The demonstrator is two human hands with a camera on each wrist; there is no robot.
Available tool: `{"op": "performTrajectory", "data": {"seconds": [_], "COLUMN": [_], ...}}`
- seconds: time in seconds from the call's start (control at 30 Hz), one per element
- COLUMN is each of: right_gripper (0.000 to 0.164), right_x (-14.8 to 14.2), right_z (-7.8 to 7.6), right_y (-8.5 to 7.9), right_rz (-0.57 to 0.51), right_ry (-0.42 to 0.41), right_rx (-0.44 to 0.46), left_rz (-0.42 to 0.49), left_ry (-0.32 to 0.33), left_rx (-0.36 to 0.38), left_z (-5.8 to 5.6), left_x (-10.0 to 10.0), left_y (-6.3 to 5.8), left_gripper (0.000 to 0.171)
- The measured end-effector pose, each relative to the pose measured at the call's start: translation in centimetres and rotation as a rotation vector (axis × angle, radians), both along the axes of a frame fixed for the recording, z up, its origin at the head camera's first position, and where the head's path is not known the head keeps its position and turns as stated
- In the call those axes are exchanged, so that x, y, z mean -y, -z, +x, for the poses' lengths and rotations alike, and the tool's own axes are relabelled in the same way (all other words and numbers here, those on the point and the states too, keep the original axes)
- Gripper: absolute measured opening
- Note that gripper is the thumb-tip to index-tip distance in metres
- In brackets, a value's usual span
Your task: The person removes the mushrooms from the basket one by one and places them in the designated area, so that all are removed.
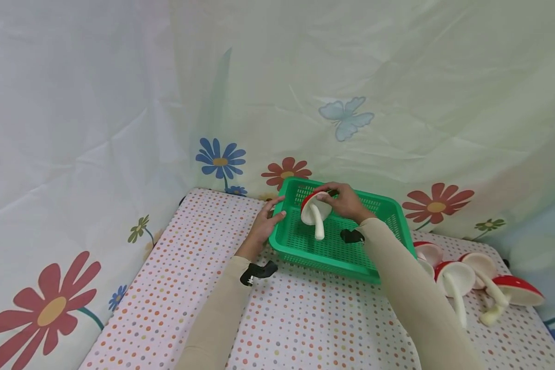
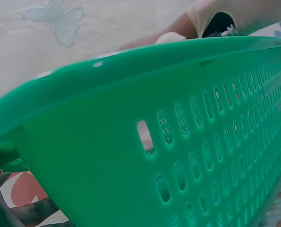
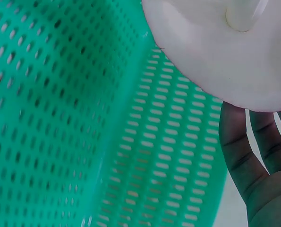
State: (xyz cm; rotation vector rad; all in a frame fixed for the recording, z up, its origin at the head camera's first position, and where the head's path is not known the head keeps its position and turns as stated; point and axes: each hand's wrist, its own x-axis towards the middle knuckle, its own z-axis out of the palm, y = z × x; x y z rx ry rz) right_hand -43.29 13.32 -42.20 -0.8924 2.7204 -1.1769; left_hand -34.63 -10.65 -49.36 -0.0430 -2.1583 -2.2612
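Note:
A toy mushroom [image 1: 318, 213] with a red cap and white stalk hangs over the green plastic basket [image 1: 300, 259], its stalk pointing down. My right hand [image 1: 346, 201] pinches it at the edge of the cap. In the right wrist view the cap's pale underside [image 3: 216, 52] fills the upper right, with fingers [image 3: 239, 146] behind its rim. At the basket's left end, my left hand [image 1: 261, 226] touches the rim with fairly straight fingers and the thumb. The left wrist view has the basket wall [image 2: 102, 142] large in front, hiding most of that hand.
Several more red-capped mushrooms [image 1: 455, 280] lie on the table right of the basket, beside the right forearm. A dotted cloth [image 1: 305, 318] covers the table. Behind stands a hanging curtain [image 1: 277, 103] printed with flowers and a butterfly.

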Motion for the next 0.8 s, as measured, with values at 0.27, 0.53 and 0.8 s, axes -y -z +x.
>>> {"op": "performTrajectory", "data": {"seconds": [0.27,0.53,0.8], "right_gripper": [0.035,0.034,0.032], "right_x": [-2.1,-3.0,-3.7], "right_z": [0.8,1.1,1.0], "right_y": [-1.1,-1.6,-1.4], "right_rz": [0.002,-0.01,-0.024], "right_ry": [0.026,0.044,0.047], "right_rx": [-0.022,-0.018,-0.036], "left_rz": [-0.007,-0.003,-0.031], "left_ry": [0.012,0.007,0.009], "left_rx": [-0.013,-0.016,-0.014], "left_z": [0.4,0.3,0.2], "left_x": [0.1,0.2,0.2], "left_y": [-0.2,0.0,0.0], "left_gripper": [0.05,0.05,0.049]}}
